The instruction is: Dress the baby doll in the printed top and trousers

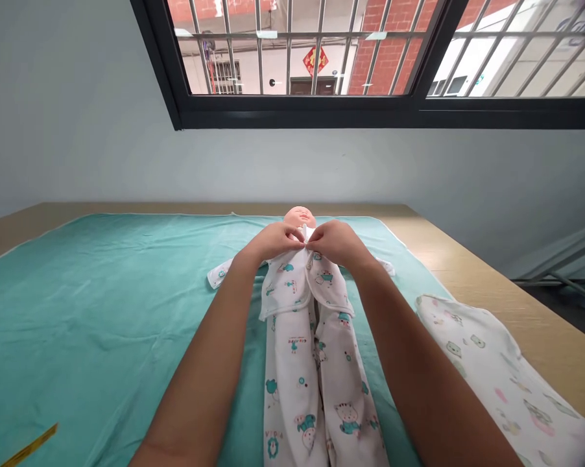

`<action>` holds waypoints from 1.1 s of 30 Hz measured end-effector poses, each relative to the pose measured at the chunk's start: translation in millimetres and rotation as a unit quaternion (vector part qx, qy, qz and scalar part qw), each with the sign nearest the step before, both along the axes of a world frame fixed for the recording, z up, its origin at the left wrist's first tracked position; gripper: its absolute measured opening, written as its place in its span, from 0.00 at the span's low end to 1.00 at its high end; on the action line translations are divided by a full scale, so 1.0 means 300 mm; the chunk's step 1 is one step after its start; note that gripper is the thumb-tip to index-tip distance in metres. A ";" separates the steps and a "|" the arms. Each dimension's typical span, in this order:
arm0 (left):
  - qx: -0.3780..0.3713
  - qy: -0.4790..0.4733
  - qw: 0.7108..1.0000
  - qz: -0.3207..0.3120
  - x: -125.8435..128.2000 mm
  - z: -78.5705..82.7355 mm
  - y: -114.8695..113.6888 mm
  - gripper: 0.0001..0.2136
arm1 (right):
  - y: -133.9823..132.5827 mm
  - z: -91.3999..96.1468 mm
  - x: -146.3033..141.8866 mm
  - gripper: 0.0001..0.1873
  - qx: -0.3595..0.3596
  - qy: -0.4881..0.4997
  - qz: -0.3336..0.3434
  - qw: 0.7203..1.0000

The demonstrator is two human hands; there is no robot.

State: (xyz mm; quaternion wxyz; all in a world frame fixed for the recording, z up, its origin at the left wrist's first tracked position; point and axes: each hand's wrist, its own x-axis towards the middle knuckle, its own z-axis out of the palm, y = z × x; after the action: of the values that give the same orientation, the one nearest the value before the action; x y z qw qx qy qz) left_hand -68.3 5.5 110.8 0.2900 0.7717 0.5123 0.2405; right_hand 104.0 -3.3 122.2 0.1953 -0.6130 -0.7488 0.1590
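A baby doll (299, 215) lies on its back, dressed in a white baby jacket (287, 285) with green animal prints. Its sleeves stretch out to both sides. White printed baby pants (295, 370) cover the legs and run toward me. My left hand (277, 240) pinches the jacket's front edge just below the doll's chin. Close against it, my right hand (334, 241) pinches the other front edge at the same spot. Below my hands the two jacket fronts spread apart. Whatever fastener lies between my fingertips is hidden.
A green cloth (102, 311) covers much of the wooden table (448, 259). Folded white printed fabric (497, 370) lies at the right. A yellow strip (30, 446) is at the lower left. Behind the table stand a wall and a barred window (297, 111).
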 end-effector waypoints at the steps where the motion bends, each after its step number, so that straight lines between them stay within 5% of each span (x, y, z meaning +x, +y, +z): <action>1: 0.000 -0.001 1.000 0.002 0.001 0.000 -0.002 0.12 | 0.001 0.003 0.004 0.06 -0.002 0.002 -0.002 1.000; 15: 0.016 0.011 0.999 -0.025 0.026 0.000 -0.005 0.11 | -0.003 0.011 0.007 0.07 0.002 -0.041 0.055 0.998; 26: 0.018 0.002 1.000 0.000 0.043 0.003 -0.012 0.06 | 0.026 -0.016 0.011 0.08 -0.021 -0.006 0.037 0.999; 33: -0.001 0.003 1.000 0.018 0.037 0.010 -0.016 0.14 | 0.041 -0.035 0.022 0.07 -0.030 0.020 0.030 0.999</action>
State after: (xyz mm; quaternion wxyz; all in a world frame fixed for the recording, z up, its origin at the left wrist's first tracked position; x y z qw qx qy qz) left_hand -57.4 0.8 113.9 0.2853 0.7627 0.5271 0.2429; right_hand 110.6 9.1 111.7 0.1868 -0.5926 -0.7576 0.1997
